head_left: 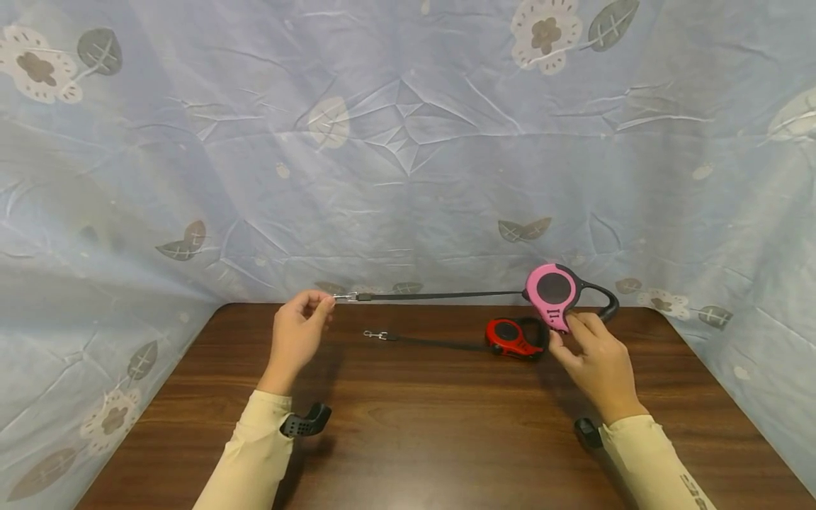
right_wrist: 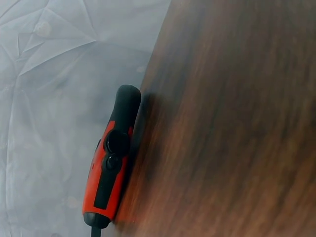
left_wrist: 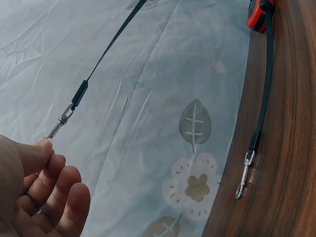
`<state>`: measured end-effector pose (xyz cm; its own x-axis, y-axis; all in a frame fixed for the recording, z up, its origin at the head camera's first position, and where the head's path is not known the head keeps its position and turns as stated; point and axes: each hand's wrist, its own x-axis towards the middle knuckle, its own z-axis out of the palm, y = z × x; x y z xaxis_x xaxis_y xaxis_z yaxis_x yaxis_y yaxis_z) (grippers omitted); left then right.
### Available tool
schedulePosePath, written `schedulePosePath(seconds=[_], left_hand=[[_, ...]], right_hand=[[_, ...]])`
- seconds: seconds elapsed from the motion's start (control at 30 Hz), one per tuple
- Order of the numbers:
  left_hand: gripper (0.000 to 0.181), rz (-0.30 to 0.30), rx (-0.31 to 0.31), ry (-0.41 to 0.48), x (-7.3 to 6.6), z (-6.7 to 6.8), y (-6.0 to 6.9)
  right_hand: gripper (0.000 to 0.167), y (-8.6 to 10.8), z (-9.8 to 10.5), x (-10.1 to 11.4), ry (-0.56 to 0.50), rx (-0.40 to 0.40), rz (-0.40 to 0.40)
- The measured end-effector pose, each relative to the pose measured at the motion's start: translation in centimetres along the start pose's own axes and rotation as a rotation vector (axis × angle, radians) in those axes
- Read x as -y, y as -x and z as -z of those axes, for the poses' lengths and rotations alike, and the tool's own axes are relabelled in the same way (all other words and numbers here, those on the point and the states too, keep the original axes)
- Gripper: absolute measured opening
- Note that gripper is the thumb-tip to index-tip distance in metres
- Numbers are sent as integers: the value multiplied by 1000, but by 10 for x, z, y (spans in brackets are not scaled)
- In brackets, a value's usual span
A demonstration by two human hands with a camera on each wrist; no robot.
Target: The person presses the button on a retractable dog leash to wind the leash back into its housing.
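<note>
In the head view my left hand (head_left: 301,340) pinches the metal snap clip (head_left: 347,297) of a pink retractable dog leash (head_left: 542,301) between thumb and forefinger. The leash's black strap (head_left: 440,295) runs taut across to the pink case, which my right hand (head_left: 596,361) grips at its lower edge; the black loop handle points right. Both are held above the table. Below lies a red retractable leash (head_left: 508,336), its strap stretched left to a metal clip (left_wrist: 244,177). The right wrist view shows the red leash (right_wrist: 106,182) edge-on with black buttons, and no hand.
The brown wood-grain table (head_left: 408,425) carries the red leash near its back edge. Behind and at both sides hangs a pale blue curtain (head_left: 408,198) printed with flowers and leaves. Black straps (head_left: 307,421) sit at my wrists.
</note>
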<state>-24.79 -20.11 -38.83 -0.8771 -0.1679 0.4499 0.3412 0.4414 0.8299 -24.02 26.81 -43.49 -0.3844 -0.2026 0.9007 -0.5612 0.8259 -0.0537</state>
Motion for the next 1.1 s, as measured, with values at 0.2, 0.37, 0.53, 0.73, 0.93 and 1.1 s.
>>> schedulePosePath(seconds=[0.2,0.37,0.53,0.73,0.93,1.1], left_hand=[[21,-12,-28,38,-2,-2,2],[20,-25,-55,49,-1,-3,2],[19,-22,-62,46,-2,-3,1],[19,-18,-66,40,-3,-4,1],[18,-24,-78,52,-4,-3,-1],[18,-16,-76,54,-4,-3,0]], right_hand=[[34,2,0,1,19,-19,-5],[33,3,-2,2,16,-25,2],[32,2,-2,4,7,-35,-1],[34,0,-2,5,0,-42,-8],[35,0,-3,6,-9,-34,-35],[35,0,-4,6,-14,-39,-42]])
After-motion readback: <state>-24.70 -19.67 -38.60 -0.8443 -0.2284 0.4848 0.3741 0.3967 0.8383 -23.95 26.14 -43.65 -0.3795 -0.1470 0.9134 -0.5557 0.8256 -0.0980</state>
